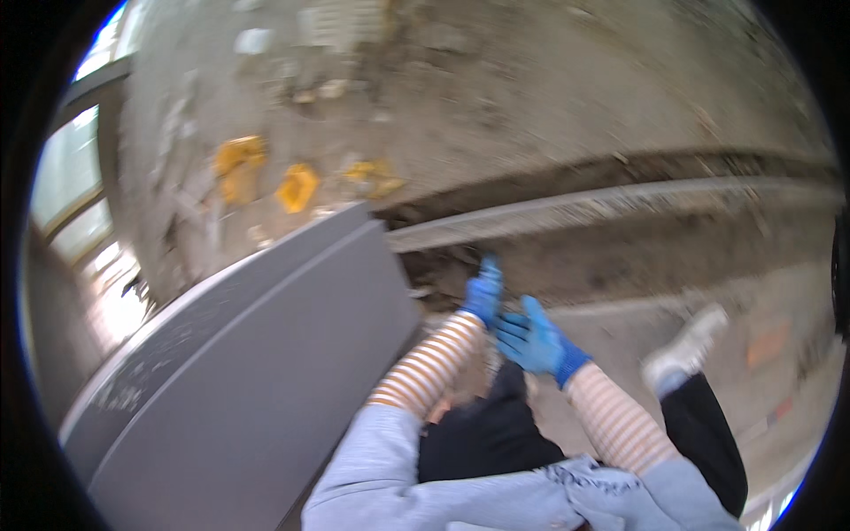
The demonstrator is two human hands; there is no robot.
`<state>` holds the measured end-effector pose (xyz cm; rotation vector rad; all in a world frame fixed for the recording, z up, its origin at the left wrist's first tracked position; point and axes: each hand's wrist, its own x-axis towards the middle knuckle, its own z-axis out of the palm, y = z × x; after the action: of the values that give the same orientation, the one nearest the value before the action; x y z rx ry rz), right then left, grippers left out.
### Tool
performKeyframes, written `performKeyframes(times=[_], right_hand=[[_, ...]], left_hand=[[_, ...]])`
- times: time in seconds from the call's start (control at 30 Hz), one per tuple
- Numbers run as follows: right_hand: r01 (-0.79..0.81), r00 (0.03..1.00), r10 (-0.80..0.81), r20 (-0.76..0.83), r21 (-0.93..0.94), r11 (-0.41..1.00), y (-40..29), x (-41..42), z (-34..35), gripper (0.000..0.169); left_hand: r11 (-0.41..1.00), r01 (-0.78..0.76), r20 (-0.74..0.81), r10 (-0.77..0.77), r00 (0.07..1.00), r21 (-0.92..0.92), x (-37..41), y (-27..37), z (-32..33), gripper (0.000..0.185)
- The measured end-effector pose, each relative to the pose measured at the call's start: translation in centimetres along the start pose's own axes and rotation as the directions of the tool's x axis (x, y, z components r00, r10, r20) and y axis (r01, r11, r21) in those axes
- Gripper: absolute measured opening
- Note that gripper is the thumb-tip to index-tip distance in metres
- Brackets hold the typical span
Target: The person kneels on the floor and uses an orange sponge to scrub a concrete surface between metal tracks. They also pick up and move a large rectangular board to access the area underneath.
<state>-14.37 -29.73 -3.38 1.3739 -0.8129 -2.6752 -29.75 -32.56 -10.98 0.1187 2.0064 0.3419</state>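
Observation:
My left hand (pixel 485 292), in a blue glove, points forward with no object visible in it; it is seen edge-on and blurred. Just behind and to the right is my right hand (pixel 533 337), also blue-gloved, its thumb apart from the fingers and nothing held. The two hands are close together, and I cannot tell whether they touch. Left of them stand large flat grey panels (pixel 279 372), one behind the other, their right end near my left forearm. Beneath and ahead of the hands is a dirt-filled channel (pixel 597 265) in the floor.
A narrow raised strip (pixel 597 206) runs along the channel. Beyond it, yellow pieces (pixel 297 188) and pale rubble lie on the dusty floor (pixel 597 86). Windows (pixel 73 166) line the far left. My white shoe (pixel 687 345) is on the floor at right.

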Motion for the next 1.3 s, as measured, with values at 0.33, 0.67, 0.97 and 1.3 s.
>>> performKeyframes(times=[0.33, 0.67, 0.97, 1.3], right_hand=[[-0.064, 0.995, 0.089, -0.035, 0.452, 0.89, -0.3, -0.4, 2.7, 0.116], [-0.011, 0.979, -0.016, -0.204, -0.13, 0.992, -1.9, -1.6, 0.1, 0.062], [-0.194, 0.976, 0.2, -0.086, -0.757, 0.623, -5.1, -0.3, 0.8, 0.04], [-0.214, 0.975, 0.176, 0.137, 0.355, 0.91, -4.0, -1.8, 1.0, 0.076]], left_hand=[[0.963, 0.2, -0.074, -0.189, 0.979, 0.181, -3.7, 4.3, -1.0, 0.083], [0.997, 0.049, -0.127, -0.041, 0.991, 0.058, -3.2, 3.2, 2.0, 0.079], [0.983, 0.147, -0.16, -0.129, 0.979, 0.108, -2.0, 1.0, 2.1, 0.079], [0.908, 0.213, -0.216, -0.141, 0.966, 0.361, -0.6, 2.4, 3.5, 0.061]])
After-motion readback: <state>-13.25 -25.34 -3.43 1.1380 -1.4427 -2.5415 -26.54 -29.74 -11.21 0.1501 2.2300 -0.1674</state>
